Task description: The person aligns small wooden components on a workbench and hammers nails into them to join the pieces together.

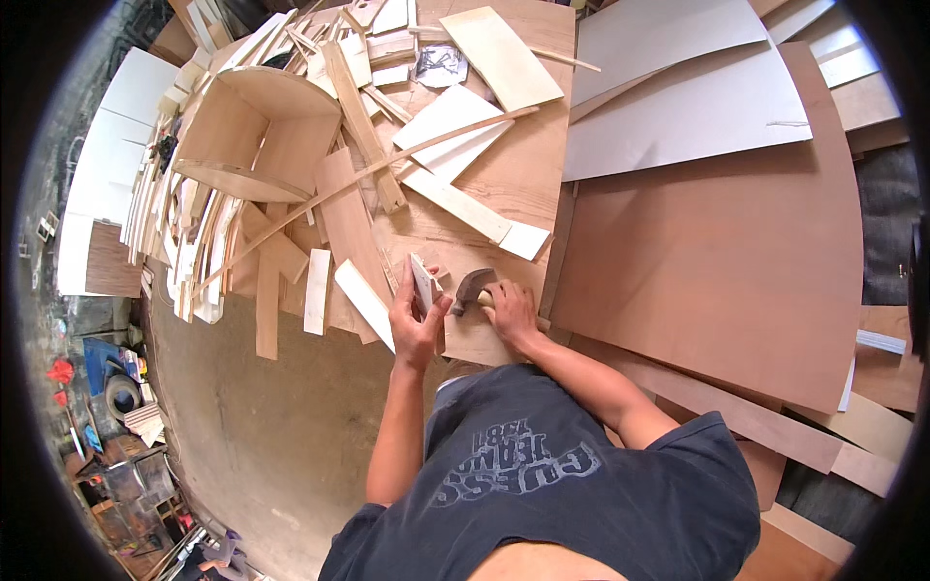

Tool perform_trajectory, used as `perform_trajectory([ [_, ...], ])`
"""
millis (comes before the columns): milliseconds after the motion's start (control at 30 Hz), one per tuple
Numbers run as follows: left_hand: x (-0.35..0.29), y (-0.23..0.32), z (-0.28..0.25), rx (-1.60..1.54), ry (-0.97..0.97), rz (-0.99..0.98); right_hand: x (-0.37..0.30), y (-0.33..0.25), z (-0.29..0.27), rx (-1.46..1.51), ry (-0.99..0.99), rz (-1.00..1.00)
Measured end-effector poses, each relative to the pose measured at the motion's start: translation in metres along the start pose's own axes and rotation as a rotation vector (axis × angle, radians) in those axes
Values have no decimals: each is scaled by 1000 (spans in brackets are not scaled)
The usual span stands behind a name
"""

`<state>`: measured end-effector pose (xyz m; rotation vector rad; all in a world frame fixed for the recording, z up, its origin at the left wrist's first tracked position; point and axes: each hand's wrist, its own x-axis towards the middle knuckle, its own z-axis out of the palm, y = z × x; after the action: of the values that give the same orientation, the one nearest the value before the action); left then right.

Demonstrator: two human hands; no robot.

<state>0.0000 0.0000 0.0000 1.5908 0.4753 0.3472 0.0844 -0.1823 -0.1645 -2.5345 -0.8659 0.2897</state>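
My left hand (415,329) grips a small, pale wood piece (423,283) that stands tilted over the near edge of the wooden work table (436,228). Its fingers wrap round one side and the thumb presses the other. Just to the right, my right hand (511,312) is closed round the wooden handle of a claw hammer (471,290). The dark metal head points toward the held piece, a short gap away. Beyond both hands lies a white-topped strip of board (455,201).
A curved plywood box (228,121) sits at the far left among several scrap strips. Next to a pale board (502,58) lies a clear bag of dark fasteners (441,66). A large brown sheet (707,252) and grey-white panels (688,107) are stacked on the right.
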Motion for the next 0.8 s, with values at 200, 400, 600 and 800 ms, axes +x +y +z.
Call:
perform_trajectory([
  [200, 1, 8, 34, 5, 30, 15, -2, 38, -22, 456, 111, 213],
  [400, 0, -1, 42, 45, 33, 55, 41, 46, -60, 622, 429, 164],
  [600, 7, 13, 27, 175, -74, 151, 55, 27, -80, 899, 529, 9],
  [800, 27, 46, 5, 362, -135, 313, 53, -17, -143, 659, 518, -74],
])
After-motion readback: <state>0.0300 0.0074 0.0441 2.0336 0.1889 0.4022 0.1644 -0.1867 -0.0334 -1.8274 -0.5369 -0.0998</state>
